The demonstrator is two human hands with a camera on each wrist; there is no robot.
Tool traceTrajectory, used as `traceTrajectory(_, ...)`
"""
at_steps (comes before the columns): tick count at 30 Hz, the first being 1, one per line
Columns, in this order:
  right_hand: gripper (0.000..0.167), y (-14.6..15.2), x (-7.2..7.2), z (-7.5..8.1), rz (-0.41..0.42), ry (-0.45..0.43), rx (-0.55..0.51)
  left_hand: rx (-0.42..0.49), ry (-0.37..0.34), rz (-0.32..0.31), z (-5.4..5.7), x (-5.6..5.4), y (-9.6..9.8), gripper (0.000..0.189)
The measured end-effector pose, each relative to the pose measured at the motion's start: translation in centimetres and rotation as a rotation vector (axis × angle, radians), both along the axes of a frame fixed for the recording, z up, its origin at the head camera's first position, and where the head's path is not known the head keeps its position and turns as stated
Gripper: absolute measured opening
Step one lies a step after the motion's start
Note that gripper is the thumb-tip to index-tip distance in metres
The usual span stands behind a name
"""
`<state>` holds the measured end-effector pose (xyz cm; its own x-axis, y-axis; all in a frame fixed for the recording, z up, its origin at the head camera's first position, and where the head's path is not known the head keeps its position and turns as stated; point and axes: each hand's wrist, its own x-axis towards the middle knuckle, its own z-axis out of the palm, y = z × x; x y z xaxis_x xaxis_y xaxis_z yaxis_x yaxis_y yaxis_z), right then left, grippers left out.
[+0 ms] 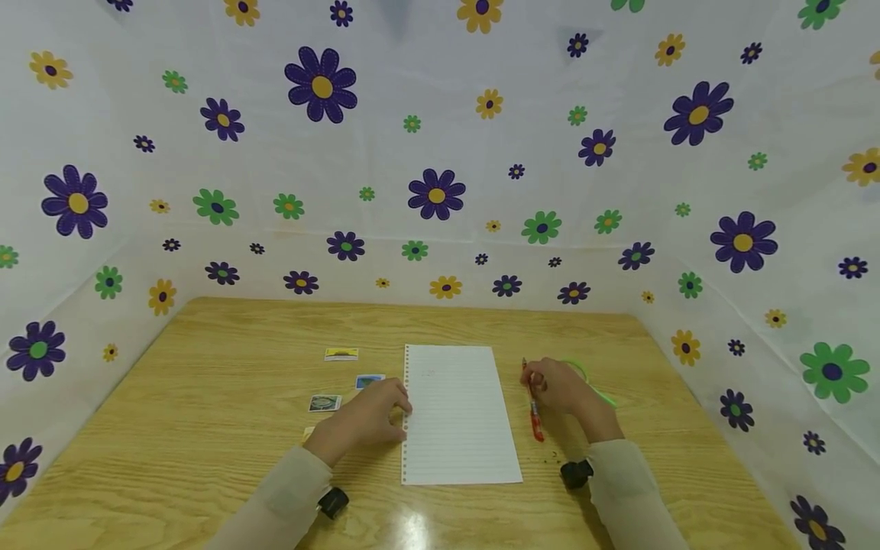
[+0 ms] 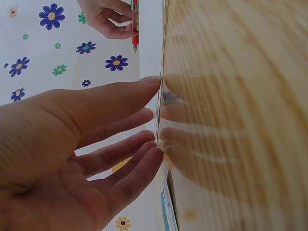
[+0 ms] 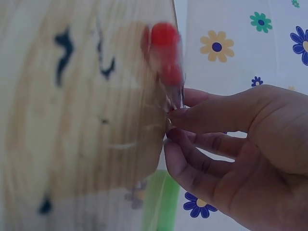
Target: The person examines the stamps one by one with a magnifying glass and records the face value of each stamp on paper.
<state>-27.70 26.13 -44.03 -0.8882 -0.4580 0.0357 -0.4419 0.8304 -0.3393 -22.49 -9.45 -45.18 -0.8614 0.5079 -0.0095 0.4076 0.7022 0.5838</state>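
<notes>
A sheet of lined paper (image 1: 457, 428) with punched holes along its left side lies flat on the wooden table. At that holed edge my left hand (image 1: 364, 416) rests, thumb and fingertips touching the paper and table; in the left wrist view its fingers (image 2: 127, 187) are gently bent and spread. To the right of the sheet, my right hand (image 1: 560, 386) pinches a red pen (image 1: 535, 424) between thumb and fingers. The right wrist view shows the pen's red end (image 3: 164, 41) close to the tabletop, somewhat blurred.
Small picture cards lie left of the sheet: a yellow one (image 1: 341, 354), a blue one (image 1: 370, 381), a dark one (image 1: 325, 402), and another partly hidden by the left arm. A green strip (image 1: 576, 367) lies behind the right hand. Flowered cloth (image 1: 385, 168) surrounds the table.
</notes>
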Motion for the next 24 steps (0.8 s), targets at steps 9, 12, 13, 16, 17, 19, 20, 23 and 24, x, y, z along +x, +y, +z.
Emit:
traceTrajectory(9,0.016,0.44,0.21,0.01,-0.002,0.000,-0.018,0.001,0.016,-0.017,-0.14,-0.04,-0.08,0.033)
traceTrajectory(12,0.016,0.59,0.24,0.01,-0.007,-0.011,-0.030,0.008,0.010,-0.017,-0.12,-0.03,-0.12,0.033)
traceTrajectory(13,0.016,0.63,0.23,0.00,-0.004,-0.012,-0.026,0.010,0.007,-0.015,-0.12,-0.03,-0.13,0.033)
traceTrajectory(16,0.014,0.64,0.23,0.00,0.020,-0.006,-0.005,0.013,0.006,-0.011,-0.12,-0.01,-0.17,0.033)
traceTrajectory(17,0.013,0.63,0.22,-0.01,0.031,0.000,0.002,0.015,0.007,-0.009,-0.13,0.00,-0.17,0.033)
traceTrajectory(19,0.012,0.62,0.22,-0.01,0.046,0.008,0.012,0.017,0.007,-0.007,-0.14,-0.01,-0.20,0.033)
traceTrajectory(20,0.012,0.60,0.22,-0.02,0.047,0.006,0.009,0.018,0.007,-0.006,-0.14,-0.01,-0.21,0.033)
traceTrajectory(23,0.013,0.55,0.28,-0.01,0.037,-0.005,0.000,0.021,0.007,-0.005,-0.11,-0.03,-0.26,0.033)
traceTrajectory(24,0.014,0.53,0.32,0.01,0.028,-0.012,-0.002,0.021,0.006,-0.006,-0.10,-0.04,-0.28,0.033)
